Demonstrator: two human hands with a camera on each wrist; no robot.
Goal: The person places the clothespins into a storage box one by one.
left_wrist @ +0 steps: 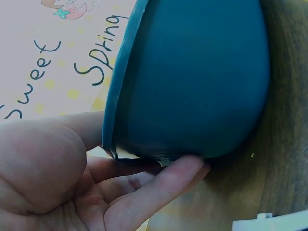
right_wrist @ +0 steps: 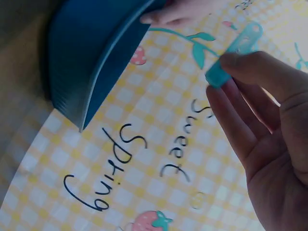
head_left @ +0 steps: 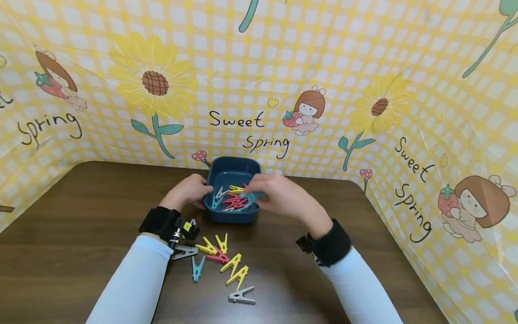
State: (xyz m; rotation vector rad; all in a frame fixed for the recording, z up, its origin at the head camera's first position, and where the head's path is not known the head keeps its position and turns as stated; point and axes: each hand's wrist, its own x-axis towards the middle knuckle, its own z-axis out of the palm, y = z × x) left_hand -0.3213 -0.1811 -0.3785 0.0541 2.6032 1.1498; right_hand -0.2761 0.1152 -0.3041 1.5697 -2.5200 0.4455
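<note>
A dark blue plastic bin (head_left: 232,218) stands near the back of the table, with several clothespins (head_left: 235,201) in red, yellow, teal and white inside. My left hand (head_left: 189,191) grips the bin's left side, thumb over the rim and fingers against the outside wall, as the left wrist view shows. Over the bin's right edge, my right hand (head_left: 279,194) pinches a teal clothespin (right_wrist: 235,54) between thumb and fingertips. In the head view that clothespin is blurred and partly covered by the hand.
On the brown table in front of the bin lie loose yellow clothespins (head_left: 231,264), a red one (head_left: 219,256), a teal one (head_left: 197,269) and grey ones (head_left: 242,295). A yellow checked cloth (head_left: 238,90) with printed flowers hangs behind and around the table.
</note>
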